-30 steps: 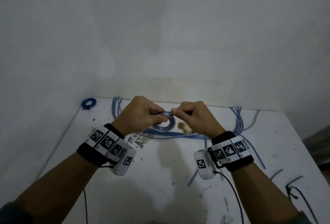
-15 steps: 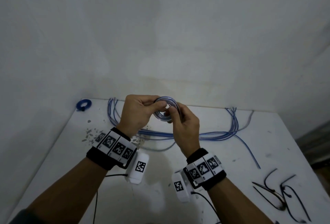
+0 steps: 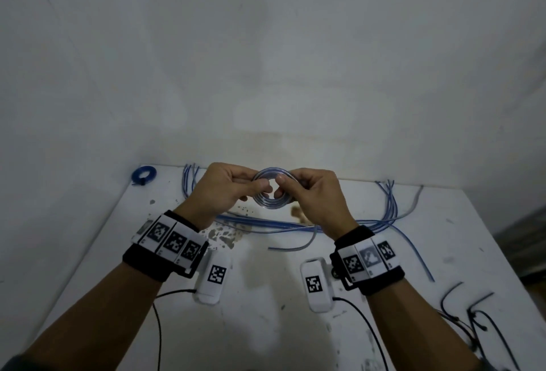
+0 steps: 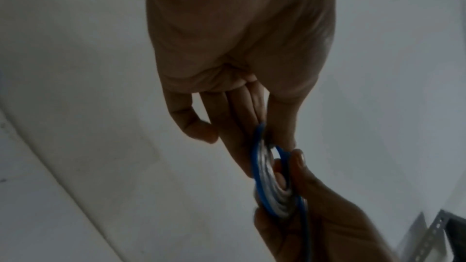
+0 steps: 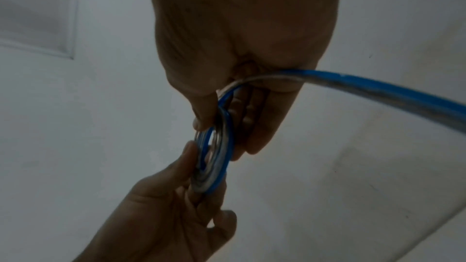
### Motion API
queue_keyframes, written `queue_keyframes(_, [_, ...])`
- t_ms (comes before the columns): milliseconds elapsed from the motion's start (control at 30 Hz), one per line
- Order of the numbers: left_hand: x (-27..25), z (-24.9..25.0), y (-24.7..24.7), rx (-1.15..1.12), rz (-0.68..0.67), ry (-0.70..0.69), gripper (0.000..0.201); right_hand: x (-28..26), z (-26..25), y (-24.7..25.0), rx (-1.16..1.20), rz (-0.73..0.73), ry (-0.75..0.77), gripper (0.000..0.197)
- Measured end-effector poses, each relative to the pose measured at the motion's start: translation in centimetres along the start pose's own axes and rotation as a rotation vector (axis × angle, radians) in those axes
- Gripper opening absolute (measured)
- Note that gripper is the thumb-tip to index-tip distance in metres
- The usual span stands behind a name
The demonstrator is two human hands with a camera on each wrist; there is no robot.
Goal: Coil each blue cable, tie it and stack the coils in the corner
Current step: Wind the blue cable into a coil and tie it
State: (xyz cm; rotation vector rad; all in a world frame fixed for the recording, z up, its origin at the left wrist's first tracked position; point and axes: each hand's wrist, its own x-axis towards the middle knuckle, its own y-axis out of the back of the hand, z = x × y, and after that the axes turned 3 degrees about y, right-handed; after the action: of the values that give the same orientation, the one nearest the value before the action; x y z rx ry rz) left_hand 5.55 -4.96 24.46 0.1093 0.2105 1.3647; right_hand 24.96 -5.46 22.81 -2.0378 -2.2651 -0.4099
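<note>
A small blue cable coil [image 3: 273, 190] is held upright above the desk [image 3: 266, 296], pinched on its left side by the left hand [image 3: 227, 190] and on its right side by the right hand [image 3: 316, 196]. Loose blue cables [image 3: 266, 224] lie on the desk beneath; a finished coil [image 3: 144, 174] rests in the far-left corner.

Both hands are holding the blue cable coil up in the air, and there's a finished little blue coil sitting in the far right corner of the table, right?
Almost. Both hands, left hand and right hand, do hold the blue cable coil in the air, but the head view shows the finished little coil in the far left corner of the table, not the right.
</note>
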Motion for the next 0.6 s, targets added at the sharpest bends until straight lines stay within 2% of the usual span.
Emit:
queue_keyframes(167, [-0.5, 1.1, 0.4, 0.108, -0.108, 0.007, 0.013, 0.2, -0.9, 0.4, 0.016, -0.096, -0.100, 0.014])
queue_keyframes(400, [-0.3, 1.9, 0.3, 0.147, -0.129, 0.037, 0.008, 0.0, -2.7, 0.8, 0.359, -0.172, -0.370, 0.018])
queue_keyframes(467, [-0.1, 2.0, 0.4, 0.152, -0.141, 0.026, 0.009, 0.1, -2.6, 0.7, 0.362, -0.181, -0.367, 0.017])
queue_keyframes(600, [0.3, 1.4, 0.7, 0.150, -0.063, 0.048, 0.009, 0.1, -2.2, 0.7, 0.129, -0.145, -0.239, 0.016])
